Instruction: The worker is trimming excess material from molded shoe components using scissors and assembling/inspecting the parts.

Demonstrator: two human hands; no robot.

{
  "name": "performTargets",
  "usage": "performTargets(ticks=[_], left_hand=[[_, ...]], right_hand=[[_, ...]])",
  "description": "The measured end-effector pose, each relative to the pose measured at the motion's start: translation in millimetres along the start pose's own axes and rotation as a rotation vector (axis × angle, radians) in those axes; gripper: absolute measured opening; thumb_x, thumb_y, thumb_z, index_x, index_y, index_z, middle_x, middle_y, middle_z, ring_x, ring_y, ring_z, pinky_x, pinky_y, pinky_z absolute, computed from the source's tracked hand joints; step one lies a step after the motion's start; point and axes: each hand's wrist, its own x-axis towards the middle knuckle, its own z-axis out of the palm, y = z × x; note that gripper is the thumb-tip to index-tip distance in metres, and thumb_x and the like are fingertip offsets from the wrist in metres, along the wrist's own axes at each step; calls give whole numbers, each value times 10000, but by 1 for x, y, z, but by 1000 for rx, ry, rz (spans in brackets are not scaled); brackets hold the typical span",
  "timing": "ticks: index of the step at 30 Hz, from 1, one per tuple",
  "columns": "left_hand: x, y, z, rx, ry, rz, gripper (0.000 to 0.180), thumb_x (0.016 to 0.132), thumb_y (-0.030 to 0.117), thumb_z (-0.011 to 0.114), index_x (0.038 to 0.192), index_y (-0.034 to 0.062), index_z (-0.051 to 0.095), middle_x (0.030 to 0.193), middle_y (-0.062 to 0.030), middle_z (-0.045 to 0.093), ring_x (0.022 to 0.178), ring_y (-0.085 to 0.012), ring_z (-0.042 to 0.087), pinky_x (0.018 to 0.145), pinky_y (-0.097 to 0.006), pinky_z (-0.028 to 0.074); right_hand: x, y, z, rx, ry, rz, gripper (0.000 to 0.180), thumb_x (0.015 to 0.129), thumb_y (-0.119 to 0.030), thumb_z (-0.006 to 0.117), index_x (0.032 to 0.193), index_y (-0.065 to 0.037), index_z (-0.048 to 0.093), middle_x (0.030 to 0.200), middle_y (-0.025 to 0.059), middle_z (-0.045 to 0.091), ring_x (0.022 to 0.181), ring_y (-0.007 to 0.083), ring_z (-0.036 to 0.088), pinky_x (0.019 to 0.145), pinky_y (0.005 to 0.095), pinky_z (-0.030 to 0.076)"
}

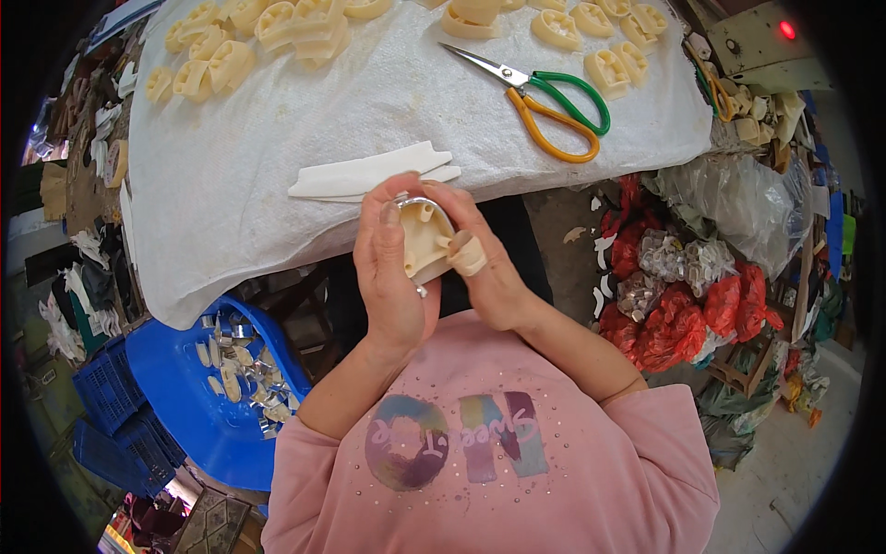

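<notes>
My left hand (392, 277) grips a cream plastic heel-shaped piece (424, 242) with a shiny metal band around its top edge. My right hand (484, 263) presses on the same piece from the right; its thumb is wrapped in beige tape. Both hands are held close to my chest, just in front of the table edge. A few white flat strips (369, 174) lie on the white cloth (277, 138) right beyond my hands. Scissors (544, 97) with one green and one orange handle rest on the cloth farther right.
Several cream plastic pieces (221, 55) lie along the far cloth, left and right. A blue basin (175, 369) with metal and cream scraps sits lower left beside blue crates (111, 415). Red and clear plastic bags (701, 277) pile up at the right.
</notes>
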Motion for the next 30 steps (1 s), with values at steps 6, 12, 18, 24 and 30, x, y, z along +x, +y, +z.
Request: performTargets(ticks=[6,12,18,24,30], left_hand=[[0,0,-2,-301,-3,-117,274,978,350,404,1070,108,493,996,-19,536,955,-121,530,834,-282,453],[1,-7,-4,-155,-47,-51,157,946,263,516,1003,121,481,916,-11,510,880,-109,512,790,-292,460],[4,-6,-7,-140,-40,-135,323,969,353,460,1153,88,455,1086,-56,523,1011,-166,535,861,-333,467],[6,0,-14,-289,-107,-249,702,941,621,207,1377,81,315,1243,-124,490,1103,-245,521,915,-401,452],[2,8,-5,26,-157,-117,823,896,692,240,1424,62,205,1246,-148,474,1108,-248,512,946,-391,427]], right_hand=[[-1,6,-3,331,-54,13,391,952,-173,410,1327,-64,432,1323,124,405,1235,233,391,1037,353,306],[0,5,7,180,117,-168,322,902,-25,467,1218,-74,508,1216,109,458,1083,200,467,943,317,380],[6,13,-7,226,13,31,310,963,-209,420,1228,-80,513,1177,81,478,1012,165,480,855,271,395],[7,-5,-22,429,-3,285,438,970,-361,401,1263,-55,511,935,8,462,794,107,465,709,237,396],[19,-28,-38,-185,159,33,372,859,-250,594,1162,-36,564,887,47,515,751,134,509,654,268,436]])
